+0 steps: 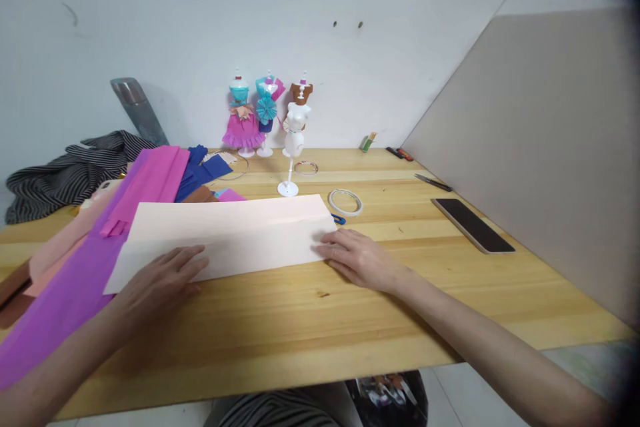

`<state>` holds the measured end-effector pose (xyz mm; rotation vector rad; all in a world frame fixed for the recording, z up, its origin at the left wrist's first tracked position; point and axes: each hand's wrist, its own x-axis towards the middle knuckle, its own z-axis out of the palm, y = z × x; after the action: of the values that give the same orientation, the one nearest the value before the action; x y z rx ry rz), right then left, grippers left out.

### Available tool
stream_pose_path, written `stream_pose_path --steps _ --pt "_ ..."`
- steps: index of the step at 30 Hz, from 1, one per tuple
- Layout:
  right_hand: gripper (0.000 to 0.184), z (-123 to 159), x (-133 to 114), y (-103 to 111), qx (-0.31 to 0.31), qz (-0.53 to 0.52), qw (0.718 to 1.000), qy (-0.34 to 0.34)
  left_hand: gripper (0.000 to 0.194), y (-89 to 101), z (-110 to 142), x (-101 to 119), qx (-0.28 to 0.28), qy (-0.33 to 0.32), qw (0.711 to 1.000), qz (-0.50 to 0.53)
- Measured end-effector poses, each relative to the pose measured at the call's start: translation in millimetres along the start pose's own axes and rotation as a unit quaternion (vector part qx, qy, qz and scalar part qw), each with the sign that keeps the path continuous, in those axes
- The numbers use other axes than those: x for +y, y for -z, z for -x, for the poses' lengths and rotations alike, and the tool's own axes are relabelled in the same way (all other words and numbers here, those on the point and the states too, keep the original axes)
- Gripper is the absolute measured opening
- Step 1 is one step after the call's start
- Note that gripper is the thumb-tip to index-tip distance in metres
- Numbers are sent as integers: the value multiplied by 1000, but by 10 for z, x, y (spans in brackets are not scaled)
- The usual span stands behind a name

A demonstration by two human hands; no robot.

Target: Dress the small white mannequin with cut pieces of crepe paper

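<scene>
A long sheet of pale pink paper (235, 233) lies across the wooden table in front of me. My left hand (173, 270) rests on its near edge, left of the middle, fingers stretched out and apart. At the right end of the sheet, my right hand (357, 257) touches the edge with its fingers extended, gripping nothing that I can see. Just above those fingertips, a blue cutter (339, 219) sticks out partly from beneath the paper. A roll of white tape (345, 202) lies beyond it. Behind the sheet stands a bare white mini mannequin (297, 130).
Dressed mini mannequins (243, 123) stand against the wall. Purple and pink crepe paper (150, 180), blue pieces (205, 173) and striped cloth (75, 170) are heaped at left, near a bottle (140, 110). A phone (473, 225) and black pen-like tool (433, 182) lie right. A black bag (395, 400) sits below.
</scene>
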<state>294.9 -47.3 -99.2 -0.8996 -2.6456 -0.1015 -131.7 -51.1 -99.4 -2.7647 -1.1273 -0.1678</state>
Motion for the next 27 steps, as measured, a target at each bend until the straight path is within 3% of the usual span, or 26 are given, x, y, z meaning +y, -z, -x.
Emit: stream_pose_path --steps 4,12,23,27 --pt "23 4 9 -26 -17 -24 1000 11 25 13 -6 -11 -26 -12 999 13" --pt "21 -13 28 -153 21 8 1000 0 24 13 -31 -58 -30 -10 999 29" --pt "17 -193 60 -41 43 -131 986 -95 22 91 -98 -68 -44 9 999 -14" --pt "14 -171 75 -48 29 -132 985 -108 33 106 -155 -68 -65 8 997 -42"
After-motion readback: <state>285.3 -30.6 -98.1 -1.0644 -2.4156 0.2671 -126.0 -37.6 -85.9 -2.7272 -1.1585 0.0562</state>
